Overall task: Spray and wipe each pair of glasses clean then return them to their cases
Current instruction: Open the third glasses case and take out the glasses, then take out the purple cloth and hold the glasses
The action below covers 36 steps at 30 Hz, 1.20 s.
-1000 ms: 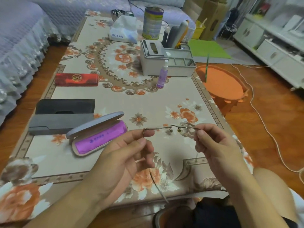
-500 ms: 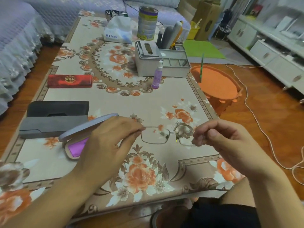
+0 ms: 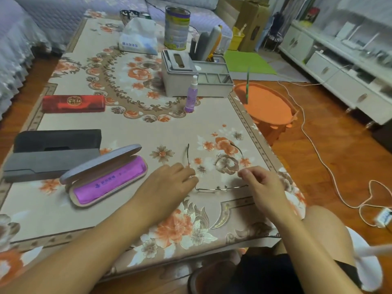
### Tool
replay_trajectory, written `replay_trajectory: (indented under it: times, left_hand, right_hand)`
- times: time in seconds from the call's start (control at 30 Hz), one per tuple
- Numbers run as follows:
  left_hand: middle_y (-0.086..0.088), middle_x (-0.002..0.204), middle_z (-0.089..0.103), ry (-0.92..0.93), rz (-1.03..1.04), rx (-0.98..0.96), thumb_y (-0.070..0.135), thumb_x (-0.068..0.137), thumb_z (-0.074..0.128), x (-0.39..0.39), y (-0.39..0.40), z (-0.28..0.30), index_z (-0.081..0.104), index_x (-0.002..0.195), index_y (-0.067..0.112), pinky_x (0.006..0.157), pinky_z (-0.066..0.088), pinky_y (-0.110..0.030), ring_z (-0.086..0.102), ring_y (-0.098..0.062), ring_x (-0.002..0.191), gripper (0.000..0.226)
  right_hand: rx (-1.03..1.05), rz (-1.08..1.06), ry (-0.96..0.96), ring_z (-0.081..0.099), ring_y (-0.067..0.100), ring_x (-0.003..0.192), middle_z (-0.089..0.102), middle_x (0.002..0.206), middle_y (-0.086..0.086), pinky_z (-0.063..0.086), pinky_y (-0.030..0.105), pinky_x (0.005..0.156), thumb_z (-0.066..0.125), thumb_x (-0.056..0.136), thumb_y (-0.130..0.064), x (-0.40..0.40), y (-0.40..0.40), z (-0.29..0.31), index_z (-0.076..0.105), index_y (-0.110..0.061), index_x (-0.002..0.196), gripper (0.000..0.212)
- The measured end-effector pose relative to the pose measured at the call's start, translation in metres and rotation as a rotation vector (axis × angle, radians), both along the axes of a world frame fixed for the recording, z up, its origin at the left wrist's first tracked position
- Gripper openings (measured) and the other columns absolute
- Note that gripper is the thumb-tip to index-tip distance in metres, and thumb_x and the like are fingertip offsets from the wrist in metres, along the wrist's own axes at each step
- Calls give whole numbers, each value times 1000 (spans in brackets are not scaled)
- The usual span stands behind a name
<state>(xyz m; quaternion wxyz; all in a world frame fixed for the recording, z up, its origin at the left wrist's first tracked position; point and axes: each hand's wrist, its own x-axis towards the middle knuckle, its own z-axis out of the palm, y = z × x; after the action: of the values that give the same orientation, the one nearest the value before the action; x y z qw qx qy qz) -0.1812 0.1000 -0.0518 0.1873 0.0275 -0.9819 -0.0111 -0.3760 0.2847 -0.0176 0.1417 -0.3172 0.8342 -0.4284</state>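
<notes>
Head view, lower centre: thin wire-framed glasses (image 3: 220,188) resting on the floral tablecloth (image 3: 148,132), temples open and pointing up-frame, front bar running left-right between left hand (image 3: 169,183) and right hand (image 3: 261,183), each apparently pinching one hinge. Small purple spray bottle (image 3: 192,95) further up-frame, about equally far from both.

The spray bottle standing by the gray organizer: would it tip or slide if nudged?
The spray bottle is tall, slim and narrow-based, so it would probably tip rather than slide. It looks small, likely light plastic. Toppled, its round body might roll across the tablecloth.

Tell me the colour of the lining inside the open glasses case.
Bright purple lining, seen in the head view.
</notes>
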Motion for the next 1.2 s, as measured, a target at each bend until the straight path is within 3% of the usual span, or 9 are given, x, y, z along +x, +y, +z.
replay_trajectory:
  times: [0.23,0.33,0.43,0.53,0.67,0.83,0.93,1.0,1.2]
  left_hand:
    - [-1,128,63,-15,96,132,9,81,72,3,2,10,61,131,20,72,58,-41,62,-24,109,53]
    - [-1,130,61,12,215,216,19,90,66,17,0,29,62,132,23,69,59,-40,62,-23,110,42]
    - [5,120,64,71,377,321,24,96,60,55,-12,53,68,125,23,75,55,-36,61,-18,108,31]
    - [9,105,63,127,615,383,25,97,58,105,-31,73,71,117,29,72,50,-35,60,-17,96,24]
    - [10,99,54,160,881,408,24,95,63,150,-56,74,68,118,31,70,49,-35,53,-11,83,25]
    - [8,124,52,23,1002,536,40,94,64,182,-61,51,56,135,37,84,49,-34,55,-14,101,42]
    - [11,126,50,16,988,559,42,95,61,190,-56,50,52,136,42,88,52,-38,56,-15,108,41]
    - [12,126,49,17,998,569,40,97,59,193,-53,50,50,137,43,88,53,-40,55,-15,108,42]
    - [13,125,50,91,1000,577,23,100,52,180,-44,56,53,136,37,85,53,-38,54,-13,103,39]
  right_hand:
    - [73,-21,4,62,-10,79,73,82,-17,40,11,63,57,102,-30,3,-4,4,74,-33,91,20]
    - [137,-26,52,61,-10,89,72,96,-20,39,6,71,59,100,-32,3,-3,9,76,-28,101,18]
    - [109,-83,149,60,7,110,71,113,-13,47,29,95,61,98,-29,7,-3,14,76,-25,105,17]
    - [47,-61,237,63,8,101,71,106,-10,53,42,94,60,97,-22,27,-23,29,75,-26,103,17]
    - [65,269,239,60,-6,88,66,95,-18,43,6,75,62,96,-16,85,-74,40,75,-29,100,18]
    - [156,645,355,59,14,84,66,95,-3,46,30,77,66,90,-12,149,-147,17,78,-25,102,22]
    - [156,472,436,55,21,82,61,88,-1,38,34,66,63,84,-9,153,-174,4,73,-20,91,16]
    - [173,272,347,53,19,83,53,88,-3,33,30,67,65,89,-19,142,-182,-2,67,-22,95,7]
    - [224,271,269,55,19,86,58,92,-3,35,30,70,69,90,-26,139,-188,-19,64,-24,93,6]
